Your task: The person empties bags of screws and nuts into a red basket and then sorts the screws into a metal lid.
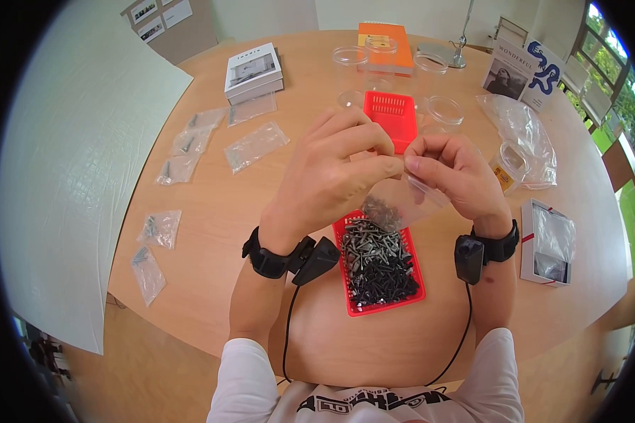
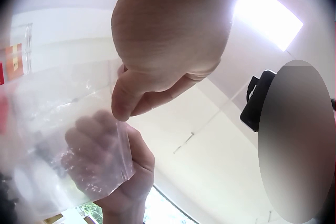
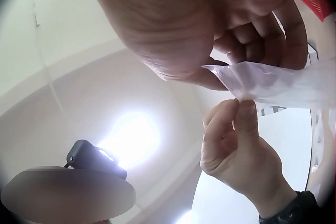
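Observation:
Both hands pinch the top edge of a clear plastic zip bag (image 1: 410,204). My left hand (image 1: 331,173) has thumb and forefinger at one end of that edge. Close beside them, my right hand (image 1: 462,176) grips the edge with its thumb and curled fingers. In the left wrist view, the right hand (image 2: 139,155) shows partly through the film of the bag (image 2: 63,145). The bag hangs over the far end of a red plastic basket (image 1: 388,310), which holds silver screws (image 1: 372,243) and black screws (image 1: 384,278).
Small clear bags with screws (image 1: 168,171) lie to the left, beside a flat clear bag (image 1: 256,146). Farther back are a second red basket (image 1: 389,106), clear jars (image 1: 430,62), a white book (image 1: 254,72) and an orange book (image 1: 402,51). A white box (image 1: 547,243) sits at right.

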A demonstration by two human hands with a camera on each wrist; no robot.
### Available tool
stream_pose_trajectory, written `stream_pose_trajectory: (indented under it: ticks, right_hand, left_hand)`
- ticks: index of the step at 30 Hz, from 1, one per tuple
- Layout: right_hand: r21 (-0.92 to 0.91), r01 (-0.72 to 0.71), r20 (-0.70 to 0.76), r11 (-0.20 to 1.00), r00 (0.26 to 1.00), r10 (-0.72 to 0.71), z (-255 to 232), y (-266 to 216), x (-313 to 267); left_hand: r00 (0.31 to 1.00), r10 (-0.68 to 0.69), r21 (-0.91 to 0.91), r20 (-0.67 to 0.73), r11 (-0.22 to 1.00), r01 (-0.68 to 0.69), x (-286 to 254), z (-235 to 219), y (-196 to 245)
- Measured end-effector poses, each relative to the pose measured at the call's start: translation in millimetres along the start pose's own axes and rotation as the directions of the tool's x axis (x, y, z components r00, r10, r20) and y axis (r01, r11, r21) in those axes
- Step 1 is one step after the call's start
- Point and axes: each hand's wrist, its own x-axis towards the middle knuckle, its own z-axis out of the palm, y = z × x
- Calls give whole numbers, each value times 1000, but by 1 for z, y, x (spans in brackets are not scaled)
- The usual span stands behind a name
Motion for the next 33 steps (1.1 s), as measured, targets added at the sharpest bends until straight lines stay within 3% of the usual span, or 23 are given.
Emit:
stream_pose_trajectory:
  ticks: [10, 16, 25, 28, 33]
  right_hand:
    - [-241, 51, 50, 969, 998, -40, -4, -4, -4]
    - [-136, -21, 25, 991, 999, 25, -2, 0, 1]
    - [-169, -7, 82, 986, 996, 21, -11, 3, 1]
    - [-107, -69, 120, 992, 989, 81, -7, -6, -1]
    - [-160, 13, 65, 987, 998, -3, -6, -1, -3]
  left_hand:
    - [999, -13, -31, 46, 999, 15, -1, 1, -2]
    - [997, -45, -57, 69, 997, 49, -2, 3, -4]
    - [996, -58, -51, 68, 997, 62, 1, 0, 4]
    - [997, -43, -54, 59, 997, 46, 1, 2, 4]
    - [999, -36, -59, 30, 997, 38, -1, 7, 2]
